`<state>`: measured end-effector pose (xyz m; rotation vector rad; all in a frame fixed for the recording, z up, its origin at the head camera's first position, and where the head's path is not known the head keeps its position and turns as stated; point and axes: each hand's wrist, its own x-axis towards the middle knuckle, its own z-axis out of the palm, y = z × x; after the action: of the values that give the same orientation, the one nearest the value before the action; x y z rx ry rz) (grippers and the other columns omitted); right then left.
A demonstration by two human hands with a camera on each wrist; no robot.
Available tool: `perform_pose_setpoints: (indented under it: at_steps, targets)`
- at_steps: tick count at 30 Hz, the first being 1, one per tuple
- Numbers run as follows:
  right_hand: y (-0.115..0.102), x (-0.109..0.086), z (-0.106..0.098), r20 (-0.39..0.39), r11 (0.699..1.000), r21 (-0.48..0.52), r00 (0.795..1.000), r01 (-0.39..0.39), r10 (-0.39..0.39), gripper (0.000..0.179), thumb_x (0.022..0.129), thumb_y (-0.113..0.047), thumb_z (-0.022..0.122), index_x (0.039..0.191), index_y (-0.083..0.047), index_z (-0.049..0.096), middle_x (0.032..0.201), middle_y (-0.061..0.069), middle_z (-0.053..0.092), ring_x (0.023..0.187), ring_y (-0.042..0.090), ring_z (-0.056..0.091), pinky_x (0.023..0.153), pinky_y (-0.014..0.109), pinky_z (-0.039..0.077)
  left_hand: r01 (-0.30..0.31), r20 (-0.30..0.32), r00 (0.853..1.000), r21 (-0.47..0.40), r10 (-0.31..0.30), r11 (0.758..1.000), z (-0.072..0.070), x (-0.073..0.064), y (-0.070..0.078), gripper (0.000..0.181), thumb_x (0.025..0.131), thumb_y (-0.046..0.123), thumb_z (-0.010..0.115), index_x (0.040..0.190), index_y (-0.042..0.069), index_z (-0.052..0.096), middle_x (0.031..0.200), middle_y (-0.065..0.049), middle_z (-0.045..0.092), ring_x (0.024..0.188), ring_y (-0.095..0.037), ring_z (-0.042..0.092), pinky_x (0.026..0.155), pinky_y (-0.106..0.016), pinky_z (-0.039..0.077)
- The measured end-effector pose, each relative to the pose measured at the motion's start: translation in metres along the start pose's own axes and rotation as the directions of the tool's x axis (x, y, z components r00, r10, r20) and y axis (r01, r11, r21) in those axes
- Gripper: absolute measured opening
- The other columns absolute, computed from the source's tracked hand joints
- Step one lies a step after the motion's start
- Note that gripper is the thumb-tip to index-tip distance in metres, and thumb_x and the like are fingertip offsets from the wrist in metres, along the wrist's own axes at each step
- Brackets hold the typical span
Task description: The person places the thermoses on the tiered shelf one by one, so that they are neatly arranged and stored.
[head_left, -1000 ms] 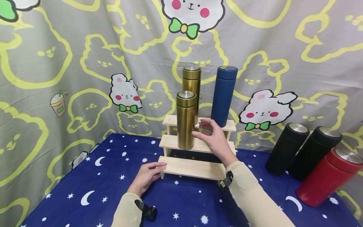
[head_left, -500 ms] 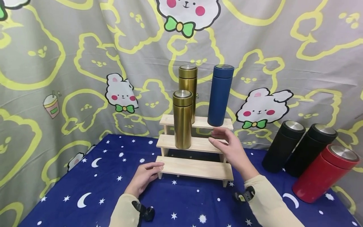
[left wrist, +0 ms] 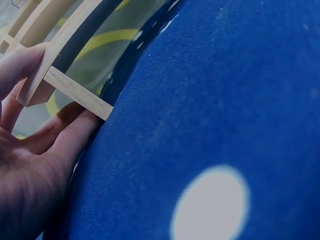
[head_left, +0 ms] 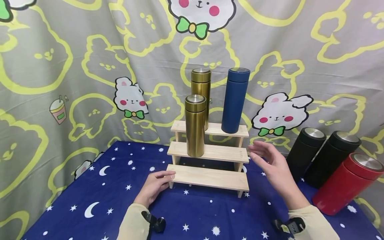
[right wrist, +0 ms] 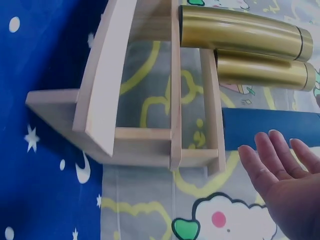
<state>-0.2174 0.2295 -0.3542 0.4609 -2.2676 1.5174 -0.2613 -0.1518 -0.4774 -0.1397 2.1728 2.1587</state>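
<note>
A three-step wooden display rack [head_left: 210, 176] stands on the blue cloth. My left hand [head_left: 154, 186] holds the left end of its lowest step; in the left wrist view the thumb lies at the board's edge and fingers reach beside the leg [left wrist: 80, 93]. One gold thermos bottle [head_left: 195, 130] stands upright on the middle step, at left. Behind it, partly hidden, another gold thermos bottle [head_left: 201, 78] is on the top step, with a blue thermos bottle [head_left: 235, 100] to its right. Right of the rack my right hand [head_left: 274, 168] hovers, fingers loosely bent, holding nothing.
Two black thermos bottles [head_left: 305, 148] and a red one [head_left: 345, 186] stand close together at the right, just past my right hand. The cloth [head_left: 210, 216] has white stars and moons. A patterned curtain [head_left: 162, 60] hangs directly behind the rack.
My right hand has drawn away from beside the front gold thermos bottle, moving right past the rack's end. The left hand stays at the lowest step. The bottles stand where they were.
</note>
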Motion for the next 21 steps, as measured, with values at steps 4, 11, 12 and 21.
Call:
perform_pose_setpoints:
  at_steps: [4,11,12,21]
  targets:
    - [0.000,-0.009,-0.008,-0.007,0.999,-0.045,1.000,-0.006,0.006,0.040,0.100,-0.015,0.060,0.135,-0.001,0.049,0.125,0.017,0.060,0.112,0.006,0.056,0.091,0.012,0.041,0.004,-0.004,1.000,-0.001,-0.004,1.000,-0.001,0.000,0.000,0.029,0.083,0.019,0.080,0.107,0.003,0.075,0.121,-0.013,0.064,0.105,-0.023,0.062,0.091,-0.043,0.051]
    - [0.000,-0.026,-0.020,-0.014,0.993,-0.112,1.000,-0.026,0.025,0.043,0.098,-0.015,0.063,0.137,-0.003,0.048,0.126,0.015,0.060,0.112,0.002,0.056,0.086,0.011,0.043,0.006,-0.004,1.000,-0.001,-0.006,1.000,-0.001,0.000,0.000,0.031,0.083,0.020,0.081,0.107,0.003,0.075,0.121,-0.013,0.064,0.105,-0.023,0.062,0.090,-0.043,0.051]
    - [0.000,-0.029,-0.023,-0.017,0.992,-0.119,0.999,-0.031,0.030,0.044,0.098,-0.015,0.063,0.137,-0.004,0.048,0.126,0.014,0.060,0.112,0.002,0.056,0.086,0.011,0.044,0.007,-0.005,1.000,-0.002,-0.007,1.000,-0.001,0.000,0.000,0.030,0.083,0.020,0.081,0.107,0.003,0.075,0.121,-0.013,0.064,0.105,-0.023,0.062,0.090,-0.042,0.051]
    - [0.012,-0.059,-0.046,-0.091,0.985,-0.156,0.994,-0.079,0.065,0.048,0.096,-0.008,0.065,0.140,-0.007,0.046,0.126,-0.001,0.062,0.111,0.000,0.056,0.084,0.009,0.044,-0.004,-0.009,1.000,-0.017,0.004,1.000,0.001,-0.003,0.002,0.028,0.085,0.016,0.079,0.108,0.001,0.075,0.120,-0.013,0.065,0.103,-0.021,0.063,0.090,-0.043,0.051]
